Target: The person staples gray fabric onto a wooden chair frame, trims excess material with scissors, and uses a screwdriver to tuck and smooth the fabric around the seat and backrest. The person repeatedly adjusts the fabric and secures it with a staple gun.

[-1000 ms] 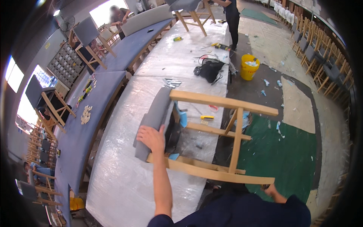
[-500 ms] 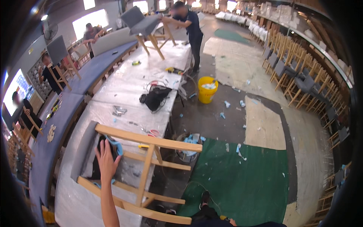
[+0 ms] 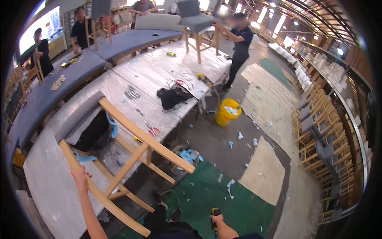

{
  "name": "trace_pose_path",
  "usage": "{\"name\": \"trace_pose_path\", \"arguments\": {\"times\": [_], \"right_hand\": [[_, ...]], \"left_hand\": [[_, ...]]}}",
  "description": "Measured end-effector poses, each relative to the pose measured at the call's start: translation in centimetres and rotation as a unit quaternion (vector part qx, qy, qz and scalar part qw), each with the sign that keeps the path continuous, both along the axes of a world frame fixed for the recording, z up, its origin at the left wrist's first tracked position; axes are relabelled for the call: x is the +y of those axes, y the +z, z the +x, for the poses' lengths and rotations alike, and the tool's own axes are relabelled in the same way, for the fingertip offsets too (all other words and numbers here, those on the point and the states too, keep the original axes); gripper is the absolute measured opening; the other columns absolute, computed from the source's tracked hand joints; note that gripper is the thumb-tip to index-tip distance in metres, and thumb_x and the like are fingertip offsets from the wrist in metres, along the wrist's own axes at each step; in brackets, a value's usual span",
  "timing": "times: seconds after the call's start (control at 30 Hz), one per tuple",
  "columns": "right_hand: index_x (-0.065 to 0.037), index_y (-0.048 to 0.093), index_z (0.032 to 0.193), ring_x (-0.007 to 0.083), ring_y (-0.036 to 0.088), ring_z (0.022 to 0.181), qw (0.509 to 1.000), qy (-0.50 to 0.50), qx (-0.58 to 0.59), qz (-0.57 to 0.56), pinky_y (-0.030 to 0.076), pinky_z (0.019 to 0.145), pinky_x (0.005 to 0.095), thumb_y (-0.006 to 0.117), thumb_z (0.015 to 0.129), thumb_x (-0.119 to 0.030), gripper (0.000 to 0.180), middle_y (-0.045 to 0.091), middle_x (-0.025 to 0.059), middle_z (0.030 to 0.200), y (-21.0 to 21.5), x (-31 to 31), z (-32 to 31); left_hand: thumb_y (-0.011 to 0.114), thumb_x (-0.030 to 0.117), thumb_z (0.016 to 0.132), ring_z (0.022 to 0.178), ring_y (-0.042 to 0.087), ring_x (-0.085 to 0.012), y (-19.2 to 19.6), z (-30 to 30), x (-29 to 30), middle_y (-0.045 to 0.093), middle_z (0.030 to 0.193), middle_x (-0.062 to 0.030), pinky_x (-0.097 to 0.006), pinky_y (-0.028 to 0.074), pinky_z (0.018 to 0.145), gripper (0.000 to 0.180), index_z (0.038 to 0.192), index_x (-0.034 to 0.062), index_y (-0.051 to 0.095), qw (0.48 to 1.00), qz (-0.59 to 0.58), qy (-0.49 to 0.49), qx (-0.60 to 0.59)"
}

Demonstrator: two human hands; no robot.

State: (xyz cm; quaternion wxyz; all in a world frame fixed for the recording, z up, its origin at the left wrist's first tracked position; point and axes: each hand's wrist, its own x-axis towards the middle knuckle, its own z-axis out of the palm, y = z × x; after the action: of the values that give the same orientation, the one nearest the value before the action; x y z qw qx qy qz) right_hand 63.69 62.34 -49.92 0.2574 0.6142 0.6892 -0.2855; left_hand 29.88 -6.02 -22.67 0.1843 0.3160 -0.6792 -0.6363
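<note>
Here, a chair frame lies tipped on the wrapped table.
Left hand (image 3: 80,177) grips the wooden chair (image 3: 119,159) leg; right hand (image 3: 217,219) clasps a drill (image 3: 215,214).

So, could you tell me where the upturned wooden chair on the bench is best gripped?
Probably a bare leg or cross rail of the chair, taken from the bench's near edge: its seat lies on the table and its legs jut outward, as the left hand shows.

Both forearms are bare; the left hand (image 3: 80,178) and right hand (image 3: 217,219) wear no gloves. Dark trousers and dark shoes show below.
</note>
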Motion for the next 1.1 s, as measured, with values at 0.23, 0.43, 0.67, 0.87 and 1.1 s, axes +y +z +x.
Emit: {"name": "trace_pose_path", "arguments": {"times": [0.23, 0.43, 0.67, 0.87, 1.1], "right_hand": [[-0.003, 0.067, 0.121, 0.0312, 0.069, 0.107, 0.947, 0.279, 0.159, -0.011, 0.054, 0.092, 0.0418, 0.086, 0.071, -0.047, 0.069, 0.072, 0.0192, 0.110, 2.0, 0.1, -16.6], [-0.006, 0.068, 0.117, 0.0385, 0.065, 0.113, 0.873, 0.451, 0.185, -0.001, 0.053, 0.094, 0.0454, 0.087, 0.069, -0.045, 0.065, 0.070, 0.0233, 0.115, 2.4, 3.4, -29.0], [-0.006, 0.062, 0.128, 0.0277, 0.070, 0.105, 0.785, 0.540, 0.257, -0.160, 0.054, 0.090, 0.0407, 0.078, 0.071, -0.022, 0.062, 0.072, 0.0166, 0.110, 7.5, -1.5, -47.1], [0.000, 0.053, 0.138, 0.0342, 0.065, 0.117, 0.721, 0.659, 0.205, -0.058, 0.053, 0.098, 0.0403, 0.079, 0.065, -0.014, 0.079, 0.067, 0.0229, 0.122, 10.7, -9.3, -62.4], [-0.002, 0.047, 0.143, 0.0436, 0.064, 0.108, 0.665, 0.640, 0.384, 0.016, 0.051, 0.095, 0.0484, 0.073, 0.072, -0.006, 0.075, 0.066, 0.0235, 0.121, 1.2, -18.7, -76.5]], "left_hand": [[0.060, 0.001, 0.088, 0.053, 0.055, -0.0182, 1.6, 0.6, 2.2, 0.053, 0.097, -0.0102, -0.031, 0.052, 0.044, 0.052, 0.135, 0.0071, 0.040, 0.999, 0.002, 0.015, 0.044], [0.062, 0.000, 0.085, 0.056, 0.056, -0.0171, -0.8, -0.5, 1.7, 0.053, 0.097, -0.0105, -0.030, 0.051, 0.045, 0.062, 0.142, 0.0053, 0.038, 0.997, -0.010, 0.024, 0.072], [0.063, -0.002, 0.085, 0.057, 0.055, -0.0143, 2.9, 0.0, 1.7, 0.054, 0.094, -0.0091, -0.028, 0.051, 0.047, 0.062, 0.142, 0.0049, 0.039, 0.998, 0.012, 0.049, 0.028], [0.064, 0.001, 0.086, 0.066, 0.058, -0.0130, 4.1, -1.3, 2.8, 0.056, 0.097, -0.0062, -0.027, 0.051, 0.051, 0.063, 0.144, 0.0066, 0.040, 0.998, 0.005, 0.064, -0.009], [0.065, 0.009, 0.088, 0.089, 0.062, -0.0185, 4.9, -2.9, 3.1, 0.059, 0.109, -0.0091, -0.033, 0.056, 0.073, 0.063, 0.145, 0.0051, 0.040, 0.979, -0.060, 0.087, -0.172]]}}
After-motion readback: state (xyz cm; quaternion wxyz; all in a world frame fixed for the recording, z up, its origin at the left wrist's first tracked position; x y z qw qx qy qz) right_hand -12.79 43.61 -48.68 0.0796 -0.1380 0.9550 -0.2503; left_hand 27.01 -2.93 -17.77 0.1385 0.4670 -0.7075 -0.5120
